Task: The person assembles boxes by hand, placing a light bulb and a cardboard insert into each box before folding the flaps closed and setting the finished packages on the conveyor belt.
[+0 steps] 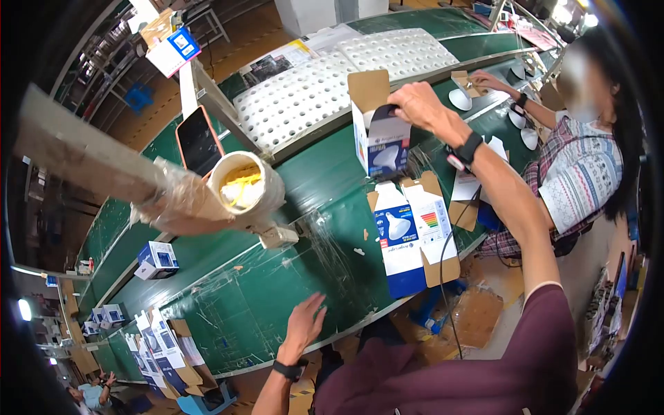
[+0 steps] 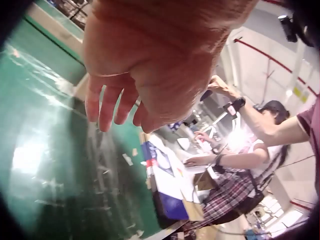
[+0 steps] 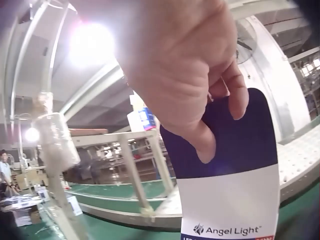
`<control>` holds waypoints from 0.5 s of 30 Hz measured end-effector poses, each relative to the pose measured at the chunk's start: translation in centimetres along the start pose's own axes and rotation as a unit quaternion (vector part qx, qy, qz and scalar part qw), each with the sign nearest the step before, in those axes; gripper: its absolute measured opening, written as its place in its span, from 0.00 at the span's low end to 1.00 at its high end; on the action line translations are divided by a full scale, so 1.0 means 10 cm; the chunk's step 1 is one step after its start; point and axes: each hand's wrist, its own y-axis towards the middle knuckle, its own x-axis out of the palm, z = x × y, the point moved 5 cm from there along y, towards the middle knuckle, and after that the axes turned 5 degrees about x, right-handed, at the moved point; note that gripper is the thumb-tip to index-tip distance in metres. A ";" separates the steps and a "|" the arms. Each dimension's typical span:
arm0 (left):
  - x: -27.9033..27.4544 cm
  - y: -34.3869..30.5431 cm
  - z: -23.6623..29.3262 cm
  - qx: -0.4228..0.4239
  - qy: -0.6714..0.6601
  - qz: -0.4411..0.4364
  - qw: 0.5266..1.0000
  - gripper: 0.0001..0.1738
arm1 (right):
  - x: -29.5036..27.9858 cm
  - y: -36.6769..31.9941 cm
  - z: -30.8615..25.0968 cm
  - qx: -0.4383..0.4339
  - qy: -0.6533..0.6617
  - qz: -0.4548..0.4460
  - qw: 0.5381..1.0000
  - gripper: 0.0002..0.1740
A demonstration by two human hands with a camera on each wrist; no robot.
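My right hand (image 1: 427,108) pinches the dark blue top flap (image 3: 235,137) of a light bulb box (image 1: 389,153) between thumb and fingers. The carton is blue and white with a bulb picture, reads "Angel Light", and its top is open with a brown inner flap raised. It is upright at the far side of the green table (image 1: 242,297). Lower in the head view, my left hand (image 1: 304,324) hovers over the table's near edge with fingers extended, holding nothing. Flattened bulb cartons (image 1: 404,238) lie between the two hands, toward the right.
White perforated trays (image 1: 297,97) line the back. A post carries a cup of yellow material (image 1: 242,185) and a phone (image 1: 199,142). A closed box (image 1: 158,260) and more flat cartons (image 1: 162,349) are at left. Another person (image 1: 588,152) works with white lamp parts at right.
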 end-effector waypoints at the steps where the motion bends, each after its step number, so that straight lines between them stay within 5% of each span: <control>1: -0.08 0.15 0.16 0.031 0.002 -0.003 1.000 0.23 | -0.12 -0.13 -0.23 -0.014 -0.010 0.038 0.999 0.06; 8: -0.76 0.14 0.87 0.172 -0.144 0.129 0.966 0.27 | -0.83 -1.49 -2.21 -0.039 0.016 0.032 0.999 0.04; 12: -0.83 -0.29 0.35 0.196 -0.201 0.153 0.947 0.25 | -0.49 -2.20 -3.49 0.003 0.053 0.047 0.998 0.04; 15: -0.81 -0.55 -0.23 0.126 -0.279 0.035 0.952 0.24 | -0.15 -2.48 -4.61 -0.024 0.102 0.121 0.987 0.02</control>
